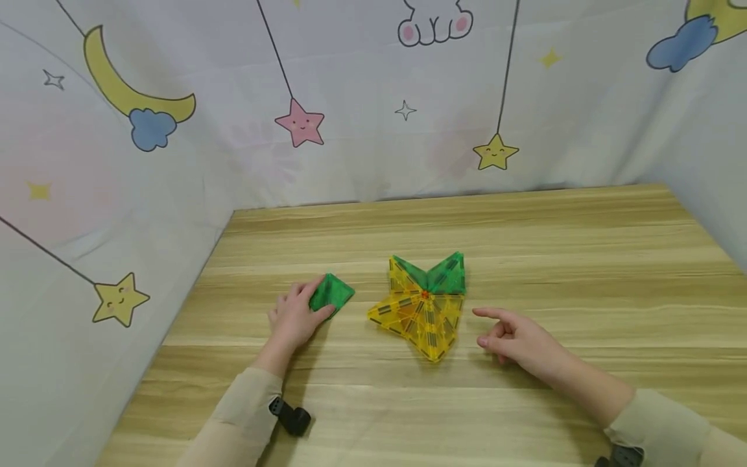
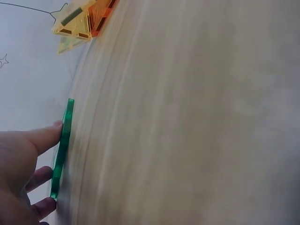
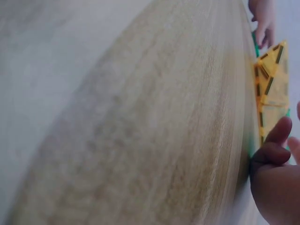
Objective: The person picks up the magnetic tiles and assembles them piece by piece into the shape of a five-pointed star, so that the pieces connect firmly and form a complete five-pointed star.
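My left hand [image 1: 296,316] pinches a green translucent magnetic tile [image 1: 337,295] between thumb and fingers, at the left of the table. The left wrist view shows this tile [image 2: 63,150] nearly edge-on, low over the wood; whether it touches the table I cannot tell. To its right stands a pointed structure of yellow magnetic tiles [image 1: 433,324], with green tiles [image 1: 448,275] at its back and some orange near the centre. Just right of the structure, my right hand [image 1: 519,340] holds nothing. Its index finger is extended and the other fingers are loosely bent.
The wood-grain table [image 1: 583,259] extends around the tiles. A pale cloth [image 1: 362,162] printed with stars, moons and clouds hangs behind and at both sides. A black wrist camera [image 1: 292,418] is strapped to the left sleeve.
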The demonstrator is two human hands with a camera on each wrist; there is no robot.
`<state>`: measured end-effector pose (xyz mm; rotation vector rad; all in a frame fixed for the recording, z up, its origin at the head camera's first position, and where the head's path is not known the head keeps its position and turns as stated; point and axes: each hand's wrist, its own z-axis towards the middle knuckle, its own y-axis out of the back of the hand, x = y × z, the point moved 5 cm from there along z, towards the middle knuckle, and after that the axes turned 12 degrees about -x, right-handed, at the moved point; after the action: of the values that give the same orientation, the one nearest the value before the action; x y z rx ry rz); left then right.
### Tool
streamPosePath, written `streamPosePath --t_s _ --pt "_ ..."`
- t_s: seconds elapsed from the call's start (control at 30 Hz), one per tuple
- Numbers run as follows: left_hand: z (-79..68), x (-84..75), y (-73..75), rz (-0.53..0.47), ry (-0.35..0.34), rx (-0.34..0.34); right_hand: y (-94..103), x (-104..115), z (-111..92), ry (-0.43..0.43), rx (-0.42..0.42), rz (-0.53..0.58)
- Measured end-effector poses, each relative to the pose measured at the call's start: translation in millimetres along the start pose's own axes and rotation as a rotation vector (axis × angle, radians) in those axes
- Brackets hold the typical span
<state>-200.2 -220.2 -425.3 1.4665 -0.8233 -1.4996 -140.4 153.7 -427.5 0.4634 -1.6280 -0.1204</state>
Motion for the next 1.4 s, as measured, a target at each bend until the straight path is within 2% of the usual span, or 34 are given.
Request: streamPosePath --t_s 0.2,0.37,0.5,0.6,0.77,1.1,1.3,1.4 --pt "-9.7 1.4 -0.6 -0.008 -0.056 0.001 1.9 1 0 0.01 -0.003 -0.016" --pt "-14.2 2.7 0.9 0.036 -0.096 0.007 4.9 0 0 0.03 -0.018 -0.06" --pt "-27.9 -0.6 3.6 0.031 -0.156 0.044 5.3 -1 -2 0.056 -0.009 -0.082" --pt "-40.6 -6.3 4.3 -0.011 -0.205 0.078 5.2 0 -4 0.089 0.013 -0.122" --pt "-58.8 -18.3 1.8 -0.055 -0.3 0.158 2.8 2 -10 0.191 0.036 -0.221" --pt "-84.0 -43.5 -6.4 -0.127 -0.498 0.353 -7.9 5 -26 0.377 0.009 -0.466" --pt "-98.9 -65.0 -12.2 -0.158 -0.6 0.393 -22.5 7 -40 0.584 -0.036 -0.627" --pt "-106.5 -77.4 -17.2 -0.176 -0.645 0.417 -32.5 10 -46 0.65 -0.06 -0.678"
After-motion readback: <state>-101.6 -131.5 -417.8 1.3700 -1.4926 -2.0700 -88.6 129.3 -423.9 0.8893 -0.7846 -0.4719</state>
